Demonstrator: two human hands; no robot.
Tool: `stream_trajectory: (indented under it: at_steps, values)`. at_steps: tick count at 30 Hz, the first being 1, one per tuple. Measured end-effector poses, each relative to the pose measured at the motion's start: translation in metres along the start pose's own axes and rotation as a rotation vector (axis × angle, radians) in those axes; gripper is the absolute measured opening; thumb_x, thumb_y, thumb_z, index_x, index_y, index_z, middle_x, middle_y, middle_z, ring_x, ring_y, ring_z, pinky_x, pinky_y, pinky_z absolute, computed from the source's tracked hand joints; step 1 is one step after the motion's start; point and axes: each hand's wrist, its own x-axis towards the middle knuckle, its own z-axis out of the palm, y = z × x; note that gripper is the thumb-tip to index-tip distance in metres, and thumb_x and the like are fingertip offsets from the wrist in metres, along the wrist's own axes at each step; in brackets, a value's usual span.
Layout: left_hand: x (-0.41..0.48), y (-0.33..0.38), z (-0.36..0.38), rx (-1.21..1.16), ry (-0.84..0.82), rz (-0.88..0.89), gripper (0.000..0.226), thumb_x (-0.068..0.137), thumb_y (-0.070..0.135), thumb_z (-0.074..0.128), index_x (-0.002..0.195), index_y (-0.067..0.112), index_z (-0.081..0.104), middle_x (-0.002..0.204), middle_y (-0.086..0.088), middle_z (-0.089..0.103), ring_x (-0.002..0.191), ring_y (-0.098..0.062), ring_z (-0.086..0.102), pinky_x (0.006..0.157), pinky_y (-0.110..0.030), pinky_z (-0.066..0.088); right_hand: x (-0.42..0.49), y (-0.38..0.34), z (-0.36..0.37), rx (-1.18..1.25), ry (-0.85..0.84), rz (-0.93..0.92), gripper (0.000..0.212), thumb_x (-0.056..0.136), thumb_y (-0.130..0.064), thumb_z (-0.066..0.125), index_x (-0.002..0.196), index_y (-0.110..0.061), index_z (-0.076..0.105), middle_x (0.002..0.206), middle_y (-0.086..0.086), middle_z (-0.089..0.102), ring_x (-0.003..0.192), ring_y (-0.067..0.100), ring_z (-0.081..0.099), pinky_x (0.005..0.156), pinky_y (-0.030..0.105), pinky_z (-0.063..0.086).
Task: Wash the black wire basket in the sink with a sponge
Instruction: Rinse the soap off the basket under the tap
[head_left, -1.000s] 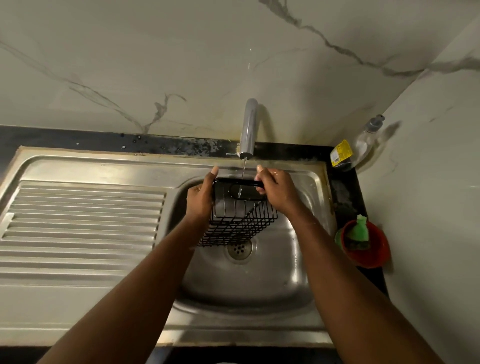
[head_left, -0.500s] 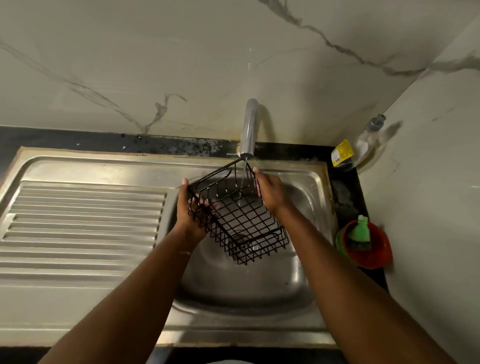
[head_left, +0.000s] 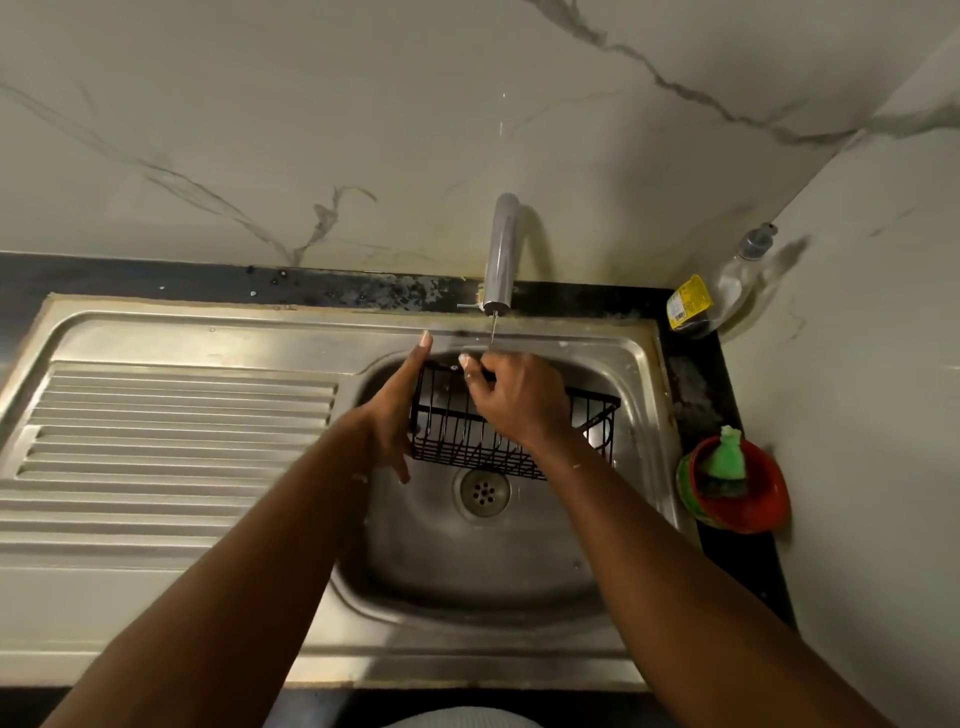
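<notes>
Brushed steel sink, matt black wire basket, glossy veined marble wall, smooth metal tap, red plastic bowl

One black wire basket, two hands (a left hand and a right hand), one sink, one tap, one drain, one red bowl at the counter's right edge, one green sponge, one clear bottle in its back right corner.
</notes>
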Motion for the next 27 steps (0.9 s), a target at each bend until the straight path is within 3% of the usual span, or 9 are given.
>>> stream_trajectory:
  at_steps: [3, 6, 9, 11, 15, 17, 21, 24, 27]
  values:
    - [-0.002, 0.006, -0.001, 0.106, -0.023, -0.044, 0.026, 0.098, 0.031, 0.055, 0.116, 0.013, 0.061, 0.104, -0.015, 0.067, 0.092, -0.038, 0.067, 0.112, -0.067, 0.041, -0.016, 0.003, 0.011, -0.011, 0.048, -0.146, 0.044, 0.106, -0.053, 0.045, 0.077, -0.025, 0.062, 0.054, -0.009, 0.052, 0.043, 0.005, 0.046, 0.048, 0.021, 0.033]
    - [-0.002, 0.002, -0.004, 0.253, 0.032, -0.041, 0.026, 0.095, 0.01, 0.059, 0.117, -0.004, 0.062, 0.121, -0.031, 0.065, 0.105, -0.049, 0.067, 0.091, -0.067, 0.057, -0.026, 0.003, 0.013, -0.068, 0.075, -0.225, 0.043, 0.104, -0.054, 0.049, 0.076, -0.024, 0.063, 0.055, -0.006, 0.057, 0.047, 0.01, 0.052, 0.051, 0.021, 0.029]
    - [0.002, -0.009, -0.006, 0.289, 0.163, 0.062, 0.012, 0.103, 0.0, 0.053, 0.112, -0.003, 0.061, 0.126, -0.034, 0.063, 0.093, -0.043, 0.069, 0.078, -0.062, 0.063, -0.024, 0.006, 0.006, 0.028, -0.15, -0.144, 0.048, 0.101, -0.063, 0.045, 0.075, -0.025, 0.061, 0.059, -0.007, 0.059, 0.053, 0.01, 0.057, 0.052, 0.026, 0.044]
    - [0.005, -0.016, -0.005, 0.209, 0.208, 0.116, 0.019, 0.104, -0.002, 0.047, 0.113, 0.006, 0.061, 0.131, -0.034, 0.06, 0.084, -0.037, 0.066, 0.083, -0.065, 0.061, -0.023, 0.021, 0.003, 0.191, -0.294, 0.067, 0.052, 0.101, -0.067, 0.04, 0.081, -0.026, 0.063, 0.065, -0.006, 0.063, 0.06, 0.011, 0.061, 0.06, 0.03, 0.051]
    - [0.007, -0.031, -0.016, -0.016, 0.195, 0.226, 0.064, 0.102, -0.011, 0.036, 0.146, 0.032, 0.053, 0.106, -0.015, 0.061, 0.072, -0.021, 0.06, 0.054, -0.031, 0.059, -0.037, 0.081, 0.01, -0.062, -0.018, 0.339, 0.034, 0.095, -0.053, 0.059, 0.113, -0.024, 0.062, 0.112, 0.002, 0.065, 0.105, 0.023, 0.061, 0.088, 0.039, 0.052]
    - [0.01, -0.04, -0.022, -0.07, 0.216, 0.277, 0.069, 0.101, -0.013, 0.034, 0.148, 0.033, 0.054, 0.107, -0.015, 0.063, 0.058, -0.014, 0.061, 0.048, -0.023, 0.053, -0.044, 0.103, 0.014, -0.066, -0.076, 0.555, 0.055, 0.092, -0.047, 0.066, 0.137, -0.018, 0.054, 0.136, 0.012, 0.057, 0.123, 0.031, 0.057, 0.096, 0.041, 0.05]
    - [0.02, -0.052, -0.017, -0.043, 0.236, 0.374, 0.078, 0.096, -0.019, 0.034, 0.152, 0.033, 0.051, 0.131, -0.016, 0.063, 0.074, -0.018, 0.057, 0.058, -0.027, 0.051, -0.054, 0.119, 0.03, 0.339, -0.405, 0.871, 0.046, 0.102, -0.032, 0.053, 0.144, -0.014, 0.053, 0.128, 0.014, 0.066, 0.09, 0.023, 0.07, 0.061, 0.032, 0.06]
    - [0.023, -0.053, -0.014, 0.006, 0.246, 0.397, 0.082, 0.094, -0.02, 0.036, 0.157, 0.032, 0.045, 0.139, -0.014, 0.059, 0.078, -0.017, 0.057, 0.06, -0.027, 0.049, -0.061, 0.122, 0.04, 0.303, -0.394, 0.791, 0.05, 0.102, -0.019, 0.05, 0.151, -0.022, 0.045, 0.128, 0.017, 0.067, 0.099, 0.03, 0.07, 0.072, 0.038, 0.06]
    - [0.025, -0.05, -0.017, 0.028, 0.239, 0.43, 0.085, 0.092, -0.02, 0.043, 0.157, 0.034, 0.044, 0.15, -0.01, 0.055, 0.094, -0.025, 0.064, 0.07, -0.035, 0.056, -0.068, 0.119, 0.049, 0.342, -0.434, 0.763, 0.069, 0.107, -0.021, 0.048, 0.164, -0.034, 0.011, 0.126, 0.019, 0.067, 0.095, 0.031, 0.072, 0.066, 0.034, 0.056]
